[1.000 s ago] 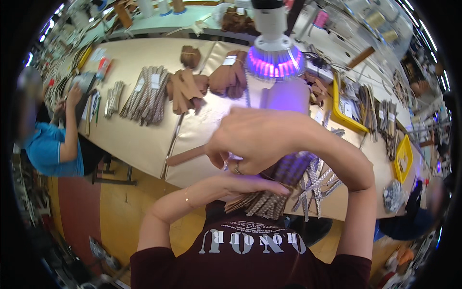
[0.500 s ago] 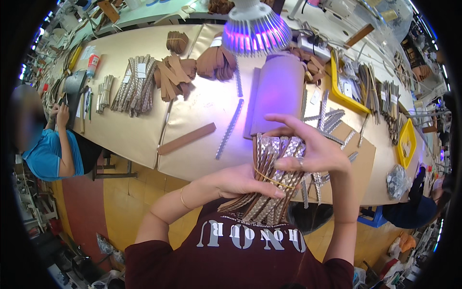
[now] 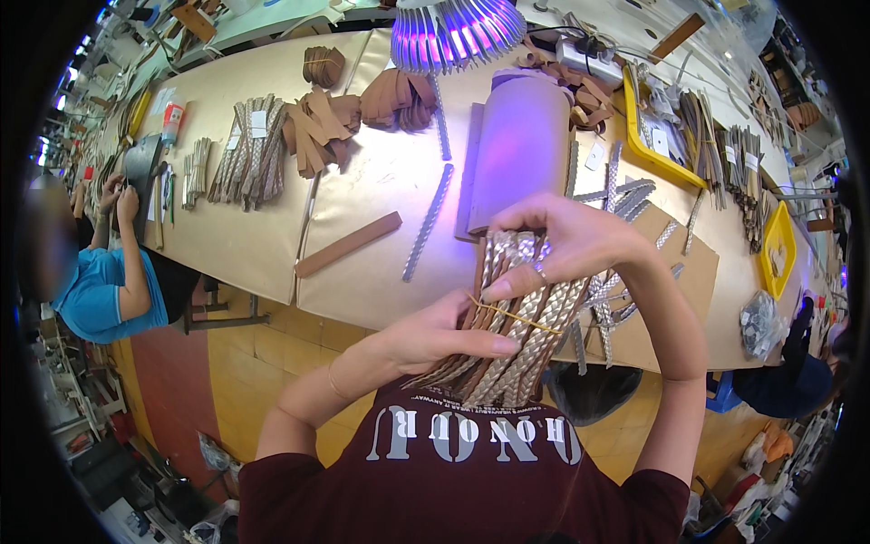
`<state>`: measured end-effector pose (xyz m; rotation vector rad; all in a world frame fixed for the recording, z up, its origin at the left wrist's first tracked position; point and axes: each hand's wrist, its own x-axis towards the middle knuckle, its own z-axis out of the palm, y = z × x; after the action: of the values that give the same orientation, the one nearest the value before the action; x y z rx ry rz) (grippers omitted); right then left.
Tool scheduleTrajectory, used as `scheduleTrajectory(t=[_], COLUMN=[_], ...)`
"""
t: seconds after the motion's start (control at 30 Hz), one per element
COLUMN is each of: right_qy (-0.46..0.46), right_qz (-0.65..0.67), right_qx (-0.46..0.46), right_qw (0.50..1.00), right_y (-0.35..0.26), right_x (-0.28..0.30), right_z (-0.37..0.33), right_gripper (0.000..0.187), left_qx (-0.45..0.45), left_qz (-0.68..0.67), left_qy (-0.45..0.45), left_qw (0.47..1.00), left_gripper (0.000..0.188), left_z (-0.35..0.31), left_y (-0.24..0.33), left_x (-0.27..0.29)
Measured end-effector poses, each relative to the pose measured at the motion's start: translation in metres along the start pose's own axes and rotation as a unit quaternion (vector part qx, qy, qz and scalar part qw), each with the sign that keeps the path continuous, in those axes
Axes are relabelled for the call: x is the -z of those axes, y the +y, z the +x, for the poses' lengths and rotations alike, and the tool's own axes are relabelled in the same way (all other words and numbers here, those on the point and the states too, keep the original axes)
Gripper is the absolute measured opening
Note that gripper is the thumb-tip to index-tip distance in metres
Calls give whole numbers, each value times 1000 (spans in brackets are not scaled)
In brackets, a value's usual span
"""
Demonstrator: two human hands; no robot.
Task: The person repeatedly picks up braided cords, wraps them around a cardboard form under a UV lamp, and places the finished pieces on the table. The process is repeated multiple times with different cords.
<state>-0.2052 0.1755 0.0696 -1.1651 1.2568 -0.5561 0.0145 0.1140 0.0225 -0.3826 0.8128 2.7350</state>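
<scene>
In front of my chest I hold a thick bundle of braided metallic straps [image 3: 526, 363] with brown edges. A thin yellow rubber band [image 3: 518, 316] runs round its middle. My left hand [image 3: 435, 337] grips the left side, its thumb lying across the straps below the band. From above, my right hand [image 3: 571, 238] is curled over the far end, thumb pressed on the front near the band. The fingers behind the bundle are hidden. Beyond it on the table lies a padded cylinder-like block [image 3: 521, 154], lit purple.
Loose silver braided strips [image 3: 625, 204] lie right of the block. A brown bar [image 3: 349, 245] and several bundles of brown strips [image 3: 317, 131] are on the table [image 3: 362, 295]. A lamp [image 3: 458, 36] hangs above. At left, a person in blue [image 3: 113, 281] works; yellow trays [image 3: 662, 163] stand right.
My right hand has curled further over the bundle's far end, its thumb shifting left and its elbow swinging outward. My left hand keeps its hold. The whole view has shifted slightly.
</scene>
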Motion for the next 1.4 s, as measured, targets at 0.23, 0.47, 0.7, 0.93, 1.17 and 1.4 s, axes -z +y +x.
scheduleTrajectory(t=[0.23,0.47,0.7,0.93,1.17,1.4], right_qy=[28,75,265,399,385,256], right_qz=[44,-36,-342,-384,-389,-360], right_qx=[7,-6,93,158,156,183], right_qw=[999,997,897,818,823,878], right_y=[3,-24,-60,-40,-28,-45], right_x=[8,30,52,-15,-42,-69], right_z=[-1,7,23,-21,-1,-15], right_gripper=[36,56,76,21,17,15], left_qx=[-91,-77,-125,-153,-141,-161], left_qz=[-69,233,177,177,164,165], left_qy=[17,-40,-33,66,149,125], left_qw=[993,969,976,970,965,965], left_gripper=[69,101,62,53,46,51], left_z=[-7,1,29,14,11,-24], left_y=[-25,12,37,36,25,44], left_x=[18,20,2,9,14,31])
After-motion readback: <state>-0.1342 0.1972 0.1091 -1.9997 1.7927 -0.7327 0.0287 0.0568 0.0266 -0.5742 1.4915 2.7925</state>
